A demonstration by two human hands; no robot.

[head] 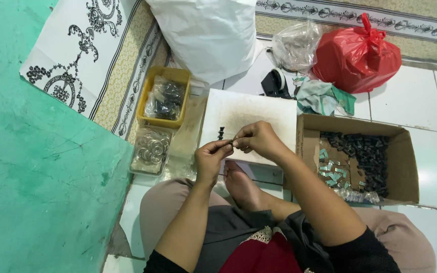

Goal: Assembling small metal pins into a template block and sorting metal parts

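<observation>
Both hands pinch one small part above a white board.

The left hand (210, 154) and right hand (259, 139) meet fingertip to fingertip, closed on a tiny dark piece (232, 143), too small to make out, held over the board (264, 111), probably so anything dropped lands there. A small dark stack (221, 133) stands on the board just beside the hands. The cardboard box (405, 151) of dark parts, the yellow tray (178, 76) and a clear tub of rings (151, 148) sit within reach on either side.
</observation>
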